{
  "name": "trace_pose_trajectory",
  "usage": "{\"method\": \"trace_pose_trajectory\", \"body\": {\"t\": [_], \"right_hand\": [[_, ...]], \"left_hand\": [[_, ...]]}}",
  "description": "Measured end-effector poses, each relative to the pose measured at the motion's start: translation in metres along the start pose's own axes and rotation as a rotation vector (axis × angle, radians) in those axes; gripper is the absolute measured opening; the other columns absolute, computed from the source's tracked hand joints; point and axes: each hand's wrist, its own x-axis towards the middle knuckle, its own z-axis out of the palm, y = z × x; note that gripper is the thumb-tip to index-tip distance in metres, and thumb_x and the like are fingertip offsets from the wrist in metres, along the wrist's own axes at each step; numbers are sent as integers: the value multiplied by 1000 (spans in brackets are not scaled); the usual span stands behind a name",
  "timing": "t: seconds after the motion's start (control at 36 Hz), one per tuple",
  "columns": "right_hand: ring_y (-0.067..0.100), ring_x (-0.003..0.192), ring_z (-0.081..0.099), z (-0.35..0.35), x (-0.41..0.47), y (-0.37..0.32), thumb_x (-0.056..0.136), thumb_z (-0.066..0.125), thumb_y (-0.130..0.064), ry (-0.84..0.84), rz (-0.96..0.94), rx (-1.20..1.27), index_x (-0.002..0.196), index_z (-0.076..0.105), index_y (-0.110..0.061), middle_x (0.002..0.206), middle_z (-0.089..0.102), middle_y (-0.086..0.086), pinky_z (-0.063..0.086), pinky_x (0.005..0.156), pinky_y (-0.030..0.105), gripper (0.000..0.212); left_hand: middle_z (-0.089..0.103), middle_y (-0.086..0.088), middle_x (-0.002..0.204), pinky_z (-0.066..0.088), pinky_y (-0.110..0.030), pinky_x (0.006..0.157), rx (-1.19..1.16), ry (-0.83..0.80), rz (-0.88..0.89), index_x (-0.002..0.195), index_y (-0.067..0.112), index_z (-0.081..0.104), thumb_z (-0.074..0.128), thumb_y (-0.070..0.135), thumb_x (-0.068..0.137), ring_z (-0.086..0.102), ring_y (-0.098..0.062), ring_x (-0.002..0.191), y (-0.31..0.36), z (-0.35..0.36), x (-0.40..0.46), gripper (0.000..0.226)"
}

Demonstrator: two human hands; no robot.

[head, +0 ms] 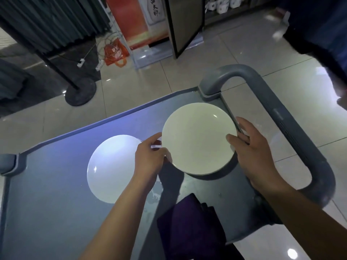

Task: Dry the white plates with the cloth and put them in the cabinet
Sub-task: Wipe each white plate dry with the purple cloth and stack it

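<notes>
Both hands' fingers (pixel 231 141) gripping plate (pixel 197 136)

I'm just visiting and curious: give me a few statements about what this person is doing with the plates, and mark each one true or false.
1. Both hands hold the same white plate. True: the left hand grips the near-left rim of the raised plate and the right hand its right rim.
2. The second plate is stacked under the raised one. False: the second plate lies by itself on the grey cart top, to the left.
3. The cloth is wrapped round the raised plate. False: the dark purple cloth lies on the cart, nearer the person, and no hand touches it.
4. A cabinet door stands open in the background. True: the cabinet door is swung outward.
</notes>
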Motion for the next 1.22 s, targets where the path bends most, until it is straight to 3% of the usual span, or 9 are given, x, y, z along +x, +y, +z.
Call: {"method": "trace_pose_trajectory", "body": {"t": [0.19, 0.39, 0.5, 0.58, 0.72, 0.86, 0.97, 1.08, 1.22], "right_hand": [[-19, 97, 57, 3, -9, -1, 97, 59, -19, 2, -27, -32, 113, 49, -59, 104, 57, -38, 47, 69, 5, 45], [13, 145, 33, 19, -31, -1, 97, 60, -27, 24, -76, -298, 152, 37, -36, 160, 30, -10, 30, 116, 33, 60], [16, 149, 27, 36, -56, 0, 96, 59, -35, 7, -145, -477, 151, 36, -40, 165, 17, -13, 29, 120, 45, 60], [11, 144, 32, 59, -86, -1, 96, 60, -31, -28, -186, -519, 147, 42, -41, 162, 24, -17, 32, 116, 36, 55], [-11, 130, 40, 119, -127, 4, 96, 65, -22, -185, -188, -437, 131, 44, -52, 142, 44, -28, 32, 109, 19, 51], [10, 119, 56, 176, -121, 5, 95, 66, -22, -253, 142, -316, 139, 53, -28, 130, 56, -10, 46, 105, 35, 46], [45, 115, 56, 211, -94, 5, 96, 62, -15, -170, 259, -285, 127, 44, 12, 125, 55, 30, 44, 105, 54, 45], [19, 80, 54, 235, -63, 15, 91, 58, -12, -146, 340, -217, 105, 66, -3, 92, 61, 7, 42, 77, 33, 19], [23, 71, 33, 249, -50, 16, 84, 45, 4, 38, 379, -225, 67, 42, -11, 74, 40, 11, 26, 58, 30, 23]], "left_hand": [[73, -16, 95, 60, -51, 75, -153, 4, -36, 95, 35, 81, 55, -14, 73, 63, -29, 75, -10, -6, -1, 60], [64, -23, 102, 56, -30, 61, -196, -90, -5, 105, 40, 79, 59, -5, 87, 61, -15, 62, -13, -12, -5, 52], [61, -3, 129, 59, -35, 86, -102, -158, 35, 135, 46, 60, 65, 20, 96, 67, -12, 91, -25, -26, -8, 48], [45, 8, 154, 39, -27, 107, 81, -135, 137, 154, 42, 38, 64, 36, 99, 51, -15, 135, -34, -53, -21, 61], [32, 9, 164, 28, -33, 118, 156, 10, 149, 156, 37, 33, 65, 34, 99, 35, -16, 147, -80, -113, -37, 66], [40, 3, 160, 35, -51, 119, 114, 167, 28, 156, 31, 35, 70, 36, 92, 39, -21, 146, -152, -169, -28, 72], [49, 9, 149, 38, -40, 113, -43, 132, -54, 154, 25, 38, 66, 21, 96, 45, -18, 137, -164, -186, -22, 64], [65, 11, 130, 49, -40, 104, -161, 87, -101, 138, 27, 56, 63, 26, 87, 59, -18, 124, -169, -188, -9, 52], [68, 16, 125, 50, -34, 97, -269, 68, -74, 134, 39, 60, 54, 4, 91, 61, -13, 119, -174, -187, -5, 55]]}}
